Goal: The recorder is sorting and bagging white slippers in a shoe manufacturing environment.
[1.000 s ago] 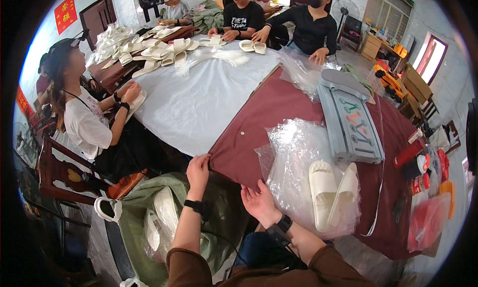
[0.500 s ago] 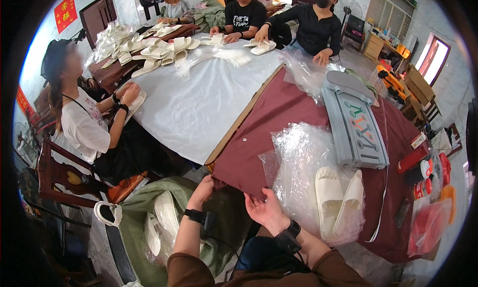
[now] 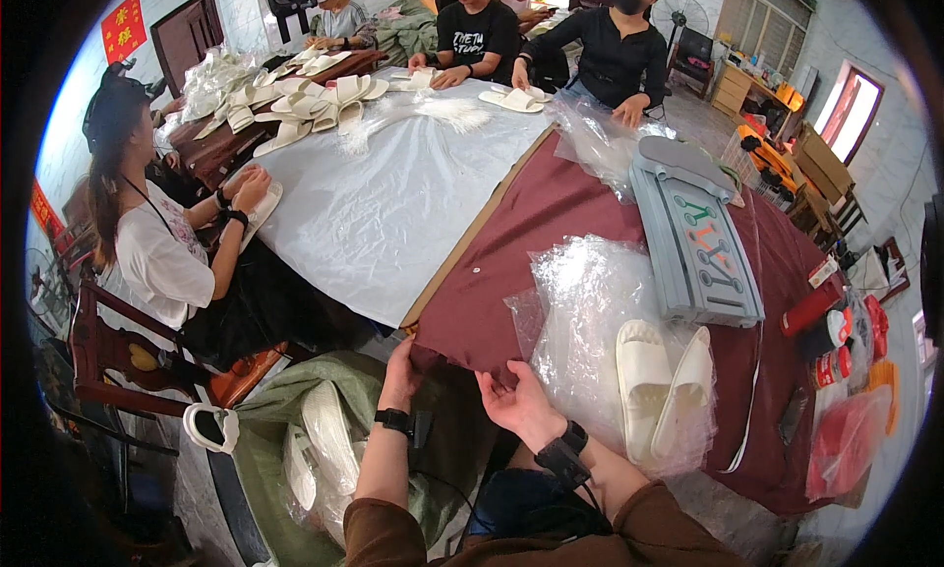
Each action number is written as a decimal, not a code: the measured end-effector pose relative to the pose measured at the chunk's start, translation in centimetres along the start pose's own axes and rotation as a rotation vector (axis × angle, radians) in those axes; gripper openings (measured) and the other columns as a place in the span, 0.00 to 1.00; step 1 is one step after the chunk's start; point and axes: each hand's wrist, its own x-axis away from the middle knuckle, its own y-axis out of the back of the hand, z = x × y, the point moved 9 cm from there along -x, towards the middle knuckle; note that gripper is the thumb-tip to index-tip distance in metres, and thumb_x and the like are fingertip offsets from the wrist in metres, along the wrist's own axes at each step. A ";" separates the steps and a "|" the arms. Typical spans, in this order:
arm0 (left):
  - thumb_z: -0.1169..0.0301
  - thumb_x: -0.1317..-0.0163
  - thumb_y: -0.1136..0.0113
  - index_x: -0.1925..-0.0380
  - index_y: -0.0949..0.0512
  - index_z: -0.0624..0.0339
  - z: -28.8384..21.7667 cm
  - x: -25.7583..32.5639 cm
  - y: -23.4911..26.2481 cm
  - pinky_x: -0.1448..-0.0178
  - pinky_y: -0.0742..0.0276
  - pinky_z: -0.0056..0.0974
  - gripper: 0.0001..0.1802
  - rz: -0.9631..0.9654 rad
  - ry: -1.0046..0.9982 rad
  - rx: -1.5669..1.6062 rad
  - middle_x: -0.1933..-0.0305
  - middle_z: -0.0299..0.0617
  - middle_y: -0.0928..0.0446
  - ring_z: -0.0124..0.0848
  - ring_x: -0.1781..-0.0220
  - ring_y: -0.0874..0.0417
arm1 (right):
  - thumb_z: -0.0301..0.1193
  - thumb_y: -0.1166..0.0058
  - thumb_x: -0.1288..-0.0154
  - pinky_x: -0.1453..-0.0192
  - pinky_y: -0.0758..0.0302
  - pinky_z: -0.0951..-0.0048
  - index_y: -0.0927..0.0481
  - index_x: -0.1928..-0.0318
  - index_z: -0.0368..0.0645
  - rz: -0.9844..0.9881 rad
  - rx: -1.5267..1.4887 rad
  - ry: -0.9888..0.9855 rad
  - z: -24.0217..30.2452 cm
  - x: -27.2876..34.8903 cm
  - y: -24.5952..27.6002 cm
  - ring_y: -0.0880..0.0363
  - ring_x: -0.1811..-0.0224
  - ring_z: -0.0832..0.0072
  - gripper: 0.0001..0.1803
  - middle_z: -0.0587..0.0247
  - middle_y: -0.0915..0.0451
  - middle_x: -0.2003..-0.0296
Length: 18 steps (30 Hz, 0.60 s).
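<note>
Maroon fabric tablecloth [image 3: 482, 316] spans the near and right side of the table; near-left corner and front hem are at the hands. Translucent white plastic sheet [image 3: 364, 238] lies left of it, beyond a straight tan edging strip [image 3: 477, 223]. Room to move: bare maroon wedge between strip and bags, plus the middle of the white sheet. Tight below left: open green woven sack [image 3: 264, 424] with bagged white footwear, partly behind left forearm, cut off at bottom.

Right side: grey hard-plastic case [image 3: 693, 238], then stacked clear plastic bags [image 3: 585, 287], which hide some cloth. Pair of cream open-toed slippers [image 3: 644, 395] on the bags, long axis away from wearer.

Cloth: strip side runs away and rightward from the corner, hem rightward and nearer. Overall long axis unclear under clutter.

Left hand [image 3: 399, 372] pinches the corner, fingertips partly hidden. Right hand [image 3: 519, 408] palm up, fingers curled at hem; can't tell if it's clamped.
</note>
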 end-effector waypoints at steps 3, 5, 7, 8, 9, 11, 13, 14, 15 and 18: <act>0.69 0.28 0.56 0.41 0.27 0.61 0.8 -1.4 3.6 0.40 0.20 0.39 0.19 -0.031 0.007 0.001 0.43 0.42 0.21 0.36 0.44 0.18 | 0.30 0.43 0.34 0.55 0.13 0.69 0.26 0.53 0.35 -0.024 0.004 0.015 -1.0 -0.8 0.0 0.21 0.50 0.56 0.13 0.50 0.24 0.52; 0.67 0.28 0.55 0.41 0.27 0.61 1.7 -1.6 4.5 0.39 0.20 0.41 0.19 -0.017 0.014 0.005 0.42 0.42 0.21 0.36 0.44 0.18 | 0.29 0.42 0.34 0.54 0.13 0.68 0.26 0.54 0.36 -0.048 0.007 0.034 -0.7 -1.5 0.3 0.21 0.50 0.56 0.13 0.50 0.24 0.52; 0.65 0.27 0.56 0.41 0.27 0.61 2.1 -1.2 3.3 0.35 0.24 0.43 0.19 0.072 -0.035 0.024 0.40 0.42 0.22 0.36 0.41 0.20 | 0.30 0.42 0.33 0.54 0.13 0.68 0.25 0.54 0.37 -0.020 -0.003 0.025 -0.4 -2.1 0.4 0.21 0.50 0.59 0.12 0.53 0.23 0.52; 0.65 0.27 0.56 0.41 0.27 0.61 2.4 -1.0 2.6 0.35 0.24 0.43 0.19 0.072 -0.025 0.023 0.40 0.42 0.22 0.36 0.41 0.20 | 0.30 0.42 0.33 0.54 0.13 0.68 0.25 0.54 0.37 -0.026 -0.010 0.030 -0.2 -2.6 0.6 0.21 0.50 0.59 0.12 0.53 0.23 0.52; 0.66 0.27 0.56 0.40 0.28 0.60 2.3 -0.8 2.0 0.34 0.26 0.44 0.20 0.067 -0.020 0.077 0.39 0.42 0.23 0.37 0.39 0.21 | 0.30 0.42 0.33 0.53 0.13 0.68 0.25 0.54 0.37 0.041 -0.004 0.033 -0.1 -3.0 0.2 0.21 0.50 0.62 0.12 0.55 0.22 0.53; 0.67 0.27 0.57 0.40 0.28 0.60 1.8 -0.4 1.9 0.32 0.29 0.44 0.20 0.049 -0.024 0.130 0.38 0.42 0.24 0.37 0.37 0.23 | 0.30 0.42 0.32 0.52 0.14 0.69 0.25 0.54 0.37 0.104 0.006 0.022 -0.9 -3.0 -0.4 0.21 0.51 0.65 0.11 0.57 0.22 0.53; 0.66 0.27 0.55 0.39 0.28 0.62 0.0 0.0 3.3 0.32 0.30 0.44 0.20 0.004 -0.131 0.093 0.38 0.43 0.24 0.38 0.37 0.24 | 0.30 0.42 0.32 0.48 0.15 0.68 0.25 0.54 0.37 0.066 0.057 0.114 -1.5 -2.3 -0.6 0.21 0.53 0.69 0.12 0.60 0.22 0.54; 0.66 0.29 0.53 0.39 0.29 0.62 -0.2 0.3 0.9 0.33 0.30 0.42 0.22 0.057 -0.125 0.013 0.38 0.43 0.25 0.37 0.37 0.24 | 0.33 0.42 0.31 0.47 0.16 0.66 0.25 0.53 0.37 0.081 0.053 0.142 -0.7 -2.2 -0.8 0.22 0.55 0.67 0.13 0.59 0.22 0.56; 0.66 0.29 0.53 0.39 0.29 0.62 -0.4 0.7 0.4 0.33 0.30 0.42 0.22 0.057 -0.130 0.011 0.38 0.43 0.25 0.37 0.37 0.24 | 0.33 0.42 0.31 0.47 0.16 0.66 0.25 0.53 0.37 0.084 0.054 0.139 -0.7 -2.2 -0.6 0.22 0.55 0.67 0.13 0.59 0.22 0.56; 0.70 0.31 0.45 0.37 0.29 0.65 -1.8 2.3 -2.9 0.34 0.33 0.35 0.23 0.122 -0.370 -0.475 0.41 0.39 0.23 0.31 0.39 0.25 | 0.37 0.41 0.31 0.49 0.17 0.65 0.26 0.53 0.37 0.090 0.122 0.114 -1.0 -2.3 -0.3 0.22 0.56 0.66 0.17 0.58 0.23 0.58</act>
